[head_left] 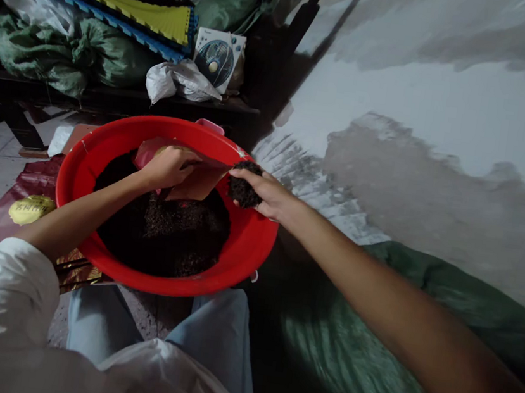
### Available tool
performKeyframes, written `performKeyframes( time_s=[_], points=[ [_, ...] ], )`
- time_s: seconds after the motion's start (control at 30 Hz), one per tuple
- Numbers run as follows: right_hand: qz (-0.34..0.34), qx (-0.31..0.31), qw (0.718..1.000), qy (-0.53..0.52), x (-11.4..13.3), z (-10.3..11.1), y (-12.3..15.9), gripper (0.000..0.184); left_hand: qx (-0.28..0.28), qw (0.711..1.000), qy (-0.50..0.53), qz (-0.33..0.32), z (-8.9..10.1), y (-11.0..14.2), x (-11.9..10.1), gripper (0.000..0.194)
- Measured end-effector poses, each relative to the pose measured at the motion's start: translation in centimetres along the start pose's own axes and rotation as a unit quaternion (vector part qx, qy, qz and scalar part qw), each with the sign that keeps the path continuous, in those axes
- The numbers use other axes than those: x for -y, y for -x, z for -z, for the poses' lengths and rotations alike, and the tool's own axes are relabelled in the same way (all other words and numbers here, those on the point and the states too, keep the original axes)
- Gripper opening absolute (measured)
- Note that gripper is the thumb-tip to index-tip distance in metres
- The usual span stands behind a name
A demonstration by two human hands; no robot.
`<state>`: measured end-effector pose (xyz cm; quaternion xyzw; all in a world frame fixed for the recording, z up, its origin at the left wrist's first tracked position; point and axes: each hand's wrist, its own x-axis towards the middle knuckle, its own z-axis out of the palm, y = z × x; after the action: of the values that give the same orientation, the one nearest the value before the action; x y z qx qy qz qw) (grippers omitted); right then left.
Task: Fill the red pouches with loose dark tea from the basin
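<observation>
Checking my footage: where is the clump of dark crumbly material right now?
In the head view, the clump of dark crumbly material sits in the right hand, over the right rim of the red plastic basin, beside the brown card held in the left hand.

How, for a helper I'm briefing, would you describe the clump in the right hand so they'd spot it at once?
Start at the red basin, which holds a dark heap. Over its right side, the right hand holds the clump. It is a dark lump lifted clear of the heap, just beside the brown packet in the left hand.
</observation>
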<state>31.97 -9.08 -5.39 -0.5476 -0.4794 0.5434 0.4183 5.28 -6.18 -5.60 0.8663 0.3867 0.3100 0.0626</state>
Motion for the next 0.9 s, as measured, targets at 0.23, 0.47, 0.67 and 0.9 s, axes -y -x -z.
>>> performKeyframes(
  time_s=[0.23, 0.47, 0.67, 0.9],
  points=[
    [0.088, -0.039, 0.993, -0.066, 2.0, -1.9, 0.4, 0.049, 0.025, 0.998, 0.048, -0.034, -1.4, 0.1, 0.4, 0.057],
    [0.174, -0.057, 0.982, -0.048, 1.4, -6.4, -0.5, 0.067, 0.008, 0.991, 0.123, -0.041, -1.9, -0.2, 1.2, 0.029],
    [0.249, -0.085, 0.965, 0.007, 1.6, -9.1, -0.3, 0.067, 0.005, 0.994, 0.104, -0.014, -1.6, -0.4, 1.9, 0.030],
    [0.268, -0.099, 0.958, 0.010, 1.7, -9.7, -0.2, 0.064, 0.000, 0.995, 0.104, 0.011, -1.1, -0.6, 1.8, 0.030]
  ],
)
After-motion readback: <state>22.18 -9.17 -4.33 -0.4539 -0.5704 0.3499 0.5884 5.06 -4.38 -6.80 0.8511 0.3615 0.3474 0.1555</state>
